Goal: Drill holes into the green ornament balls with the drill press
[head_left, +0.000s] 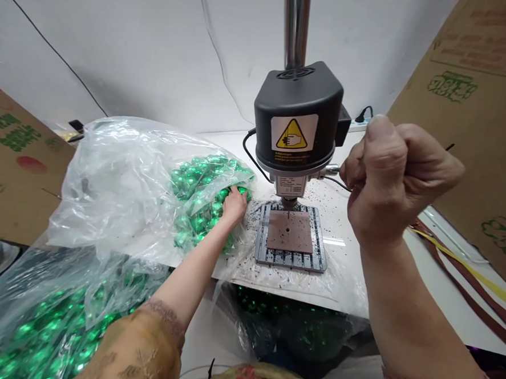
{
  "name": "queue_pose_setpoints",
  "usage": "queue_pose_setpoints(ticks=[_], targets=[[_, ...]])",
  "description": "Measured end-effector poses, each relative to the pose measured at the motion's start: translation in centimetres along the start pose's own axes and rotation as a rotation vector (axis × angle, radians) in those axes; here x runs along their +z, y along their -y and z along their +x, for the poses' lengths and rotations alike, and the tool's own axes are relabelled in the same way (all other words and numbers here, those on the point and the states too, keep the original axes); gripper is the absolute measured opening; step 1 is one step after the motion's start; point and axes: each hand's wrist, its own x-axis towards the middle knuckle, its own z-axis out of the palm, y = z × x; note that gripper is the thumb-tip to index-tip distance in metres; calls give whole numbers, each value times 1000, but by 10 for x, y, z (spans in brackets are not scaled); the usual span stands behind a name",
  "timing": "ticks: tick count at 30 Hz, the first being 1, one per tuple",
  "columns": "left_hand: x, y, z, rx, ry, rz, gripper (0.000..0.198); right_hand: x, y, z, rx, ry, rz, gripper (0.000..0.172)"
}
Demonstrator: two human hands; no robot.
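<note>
My left hand [235, 205] reaches to the mouth of a clear plastic bag [108, 175]. Its visible fingers are apart and touch the shiny green balls [200, 209] inside; some fingertips are hidden among them. My right hand [391, 175] is closed in a fist around the feed lever [332, 169] of a small black bench drill press [298, 112]. Under the drill's chuck [289, 203], a brown square plate [290, 240] with a small hole lies on the slotted metal base [291, 261].
Dark shavings lie around the base on the white table [347, 264]. Another bag of green balls [56, 326] sits low at left. Cardboard boxes stand at left [19, 158] and right [467, 111]. Brown and yellow straps [458, 259] lie at right, near a power strip [360, 125].
</note>
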Motion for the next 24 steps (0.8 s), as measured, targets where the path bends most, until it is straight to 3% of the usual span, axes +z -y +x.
queue_pose_setpoints(ticks=[3,6,10,12,16,24], targets=[[3,4,9,36,53,-44,24,-1,0,0,-10,2,-12,48],[-2,0,1,62,125,-220,33,-1,1,-1,-9,7,-37,46],[-11,-11,-34,-37,320,-745,49,0,4,-3,-28,42,-164,45],[-10,-15,-55,-51,391,-862,56,0,5,-4,-53,58,-208,44],[-1,-17,-81,37,435,-863,57,-1,6,-3,-64,64,-246,44],[7,-19,-89,219,454,-610,52,0,9,-2,-25,26,-88,45]])
